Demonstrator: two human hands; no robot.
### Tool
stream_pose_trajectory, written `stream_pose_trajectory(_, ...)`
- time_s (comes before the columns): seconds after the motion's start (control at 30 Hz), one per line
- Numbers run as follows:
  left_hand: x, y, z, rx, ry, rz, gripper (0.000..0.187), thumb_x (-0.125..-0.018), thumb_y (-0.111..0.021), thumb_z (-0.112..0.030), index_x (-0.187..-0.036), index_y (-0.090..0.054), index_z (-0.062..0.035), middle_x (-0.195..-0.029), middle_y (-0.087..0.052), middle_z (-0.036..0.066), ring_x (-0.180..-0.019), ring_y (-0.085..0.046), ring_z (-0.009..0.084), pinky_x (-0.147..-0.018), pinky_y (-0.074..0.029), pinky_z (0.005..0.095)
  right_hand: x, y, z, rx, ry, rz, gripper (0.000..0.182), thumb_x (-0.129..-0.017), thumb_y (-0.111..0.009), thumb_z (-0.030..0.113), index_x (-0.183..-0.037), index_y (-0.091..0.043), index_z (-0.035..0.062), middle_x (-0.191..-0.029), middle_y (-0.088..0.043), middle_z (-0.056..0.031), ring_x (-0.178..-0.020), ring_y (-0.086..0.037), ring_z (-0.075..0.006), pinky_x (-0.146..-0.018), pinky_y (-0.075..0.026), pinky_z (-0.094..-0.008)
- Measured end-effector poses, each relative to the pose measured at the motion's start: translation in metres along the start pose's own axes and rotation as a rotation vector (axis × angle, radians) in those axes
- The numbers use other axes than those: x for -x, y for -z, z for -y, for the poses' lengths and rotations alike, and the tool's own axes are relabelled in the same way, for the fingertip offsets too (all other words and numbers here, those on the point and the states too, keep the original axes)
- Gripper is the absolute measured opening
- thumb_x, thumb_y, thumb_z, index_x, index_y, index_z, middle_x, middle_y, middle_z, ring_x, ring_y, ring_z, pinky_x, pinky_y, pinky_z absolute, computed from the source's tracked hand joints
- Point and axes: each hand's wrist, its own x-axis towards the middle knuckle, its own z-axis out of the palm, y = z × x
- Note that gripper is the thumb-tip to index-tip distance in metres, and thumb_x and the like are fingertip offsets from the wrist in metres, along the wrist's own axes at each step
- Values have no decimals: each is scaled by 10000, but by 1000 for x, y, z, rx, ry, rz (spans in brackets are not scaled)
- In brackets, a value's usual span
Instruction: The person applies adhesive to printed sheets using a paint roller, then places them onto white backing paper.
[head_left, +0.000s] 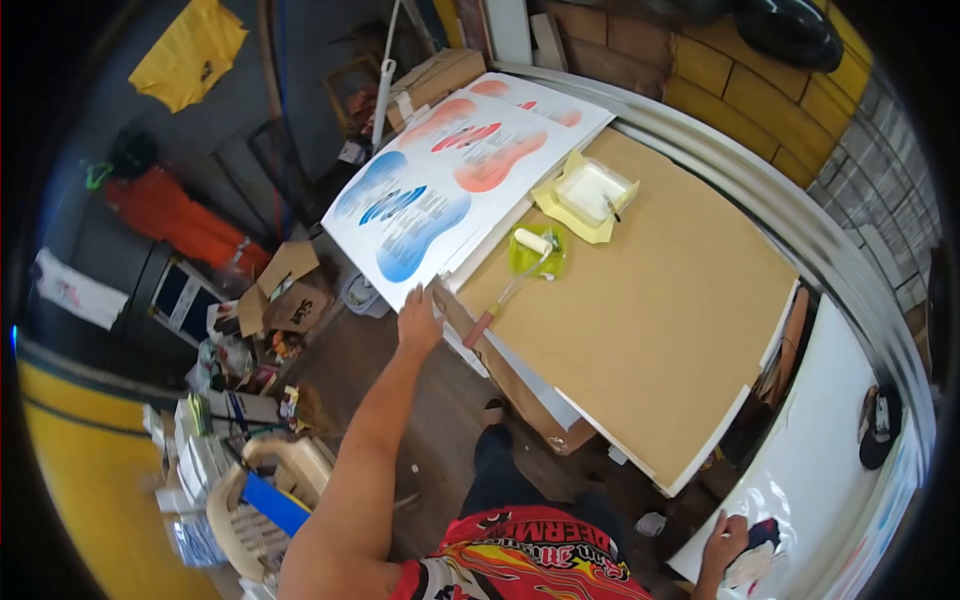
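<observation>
Head view: roller [532, 241], green tray [527, 264], white tub [588, 187] lie near printed sheets [432, 178].

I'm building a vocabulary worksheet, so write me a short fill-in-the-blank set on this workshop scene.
The paint roller lies in a tray colored ____. On the printed sheet, the large shapes nearest the left hand are ____. The plastic chair stands to the person's ____.

Missing words: green; blue; left.
</observation>
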Motion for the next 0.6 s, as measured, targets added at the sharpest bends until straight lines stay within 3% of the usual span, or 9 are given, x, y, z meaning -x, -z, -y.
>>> stream_pose_trajectory(0.07,-70,-5,14,9,-92,-4,794,-764,-692,-123,-1482,-376,1,-1570,-342,244,-1443,-344,418,-1140,-357,504,41,-24,50,-47,-189,101,367,-880,-721,68,-647,-446,0,-639,-451,-122,-580,-423,-259,-553,-360,-419)
stream_pose_trajectory(0.13,-116,-9,23,-179,-186,-10,814,-732,-739,-150,-1460,-408,3,-1528,-390,251,-1410,-392,425,-1100,-417,501,79,-40,98,-86,-308,169,355,-860,-746,98,-659,-467,9,-638,-500,-108,-567,-478,-259,-558,-413,-401)
stream_pose_trajectory(0.23,-168,1,35,-189,-116,428,1043,-652,-912,-324,-1487,-370,-12,-1513,-412,261,-1350,-466,422,-1071,-458,491,139,-55,138,-109,-517,331,286,-814,-774,115,-659,-565,-3,-631,-589,-137,-557,-576,-286,-579,-478,-380)
stream_pose_trajectory(0.33,-179,25,38,-219,-241,638,1079,-638,-917,-357,-1494,-360,-9,-1439,-502,259,-1273,-549,411,-1031,-495,478,163,-55,180,20,-686,451,172,-771,-798,69,-709,-655,-5,-668,-653,-163,-611,-663,-293,-616,-513,-376)
stream_pose_trajectory(0.43,-198,53,52,-184,-414,627,847,-656,-825,-174,-1391,-465,45,-1192,-649,246,-1093,-668,384,-924,-571,418,168,-83,190,56,-597,489,167,-781,-785,105,-737,-687,-23,-643,-666,-155,-590,-662,-244,-603,-514,-368)
stream_pose_trajectory(0.53,-205,69,37,-220,-191,637,776,-676,-805,-185,-1354,-502,40,-1059,-702,214,-1018,-698,388,-879,-583,413,153,-97,184,4,-666,499,188,-775,-786,130,-714,-701,-27,-605,-653,-135,-547,-639,-221,-570,-505,-357)
stream_pose_trajectory(0.6,-196,45,30,-243,-244,458,645,-768,-733,-189,-1337,-522,30,-1020,-717,193,-972,-710,379,-838,-589,426,128,-96,199,-45,-719,476,194,-777,-786,135,-709,-705,-28,-586,-644,-118,-528,-622,-204,-553,-498,-349)
